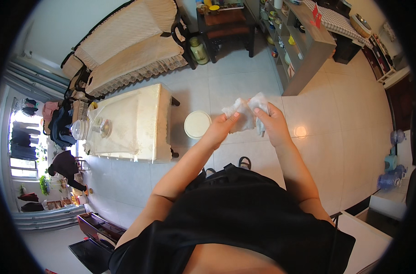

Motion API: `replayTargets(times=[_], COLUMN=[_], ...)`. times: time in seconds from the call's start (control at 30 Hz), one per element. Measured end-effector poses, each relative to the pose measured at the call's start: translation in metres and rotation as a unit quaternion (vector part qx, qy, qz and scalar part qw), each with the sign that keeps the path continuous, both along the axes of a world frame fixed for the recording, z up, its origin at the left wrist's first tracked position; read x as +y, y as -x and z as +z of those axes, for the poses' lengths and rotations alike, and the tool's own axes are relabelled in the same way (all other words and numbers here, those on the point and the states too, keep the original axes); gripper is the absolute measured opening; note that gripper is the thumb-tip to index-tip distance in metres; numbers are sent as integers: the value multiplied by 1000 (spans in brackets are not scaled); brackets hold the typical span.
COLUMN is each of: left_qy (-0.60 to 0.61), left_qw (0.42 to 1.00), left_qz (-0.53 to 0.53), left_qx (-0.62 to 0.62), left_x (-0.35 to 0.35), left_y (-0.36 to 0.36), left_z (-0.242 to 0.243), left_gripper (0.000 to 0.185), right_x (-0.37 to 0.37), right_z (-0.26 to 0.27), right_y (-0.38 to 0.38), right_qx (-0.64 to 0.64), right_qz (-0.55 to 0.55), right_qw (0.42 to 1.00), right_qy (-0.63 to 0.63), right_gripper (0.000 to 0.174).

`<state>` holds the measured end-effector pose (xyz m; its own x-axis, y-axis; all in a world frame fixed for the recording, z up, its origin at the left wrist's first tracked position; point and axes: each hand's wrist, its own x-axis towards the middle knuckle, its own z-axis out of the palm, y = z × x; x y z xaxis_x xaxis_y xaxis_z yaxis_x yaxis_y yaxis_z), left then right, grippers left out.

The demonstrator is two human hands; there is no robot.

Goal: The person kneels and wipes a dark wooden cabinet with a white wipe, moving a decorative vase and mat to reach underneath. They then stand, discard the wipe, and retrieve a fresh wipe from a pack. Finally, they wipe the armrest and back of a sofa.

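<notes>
My left hand grips a crumpled thin white cloth, its thumb pressed flat on top. Close beside it, my right hand pinches a folded piece of similar white cloth between thumb and fingers. The two portions meet or overlap; whether they are one piece cannot be told. Both hands are raised in front of my body, over the tiled floor. Just left of the hands is a round cream-coloured top, of a stool or a bin.
At left stands a low table under a pale cover, with plastic containers. Beyond lie a sofa, a green glass jar and a grey shelf unit. Another person bends near the window. Water bottles are at right.
</notes>
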<state>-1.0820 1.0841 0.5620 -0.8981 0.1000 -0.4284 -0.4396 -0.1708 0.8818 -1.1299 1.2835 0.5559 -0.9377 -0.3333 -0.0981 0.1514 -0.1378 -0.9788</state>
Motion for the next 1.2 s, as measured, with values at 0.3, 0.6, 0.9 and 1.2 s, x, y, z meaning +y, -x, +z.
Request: replayTargets(times=[0.3,0.6,0.9,1.2], left_qy=[44,-14,-106,196], left_qw=[998,997,987,940], left_qz=[8,80,119,-238], left_qx=[51,-12,0,145], left_x=[3,-5,-16,-55], left_y=[-4,-12,-10,10], left_z=[5,-11,-13,12], left_gripper=[51,41,32,27], right_x=[-35,-31,10,-3], right_z=[11,-7,-41,-25], right_y=[-29,-32,0,3], right_qx=[344,254,-149,215], right_qz=[-39,-81,-138,63], right_qw=[893,943,978,966], right_qy=[-287,-197,55,-130], right_gripper=[55,19,17,42])
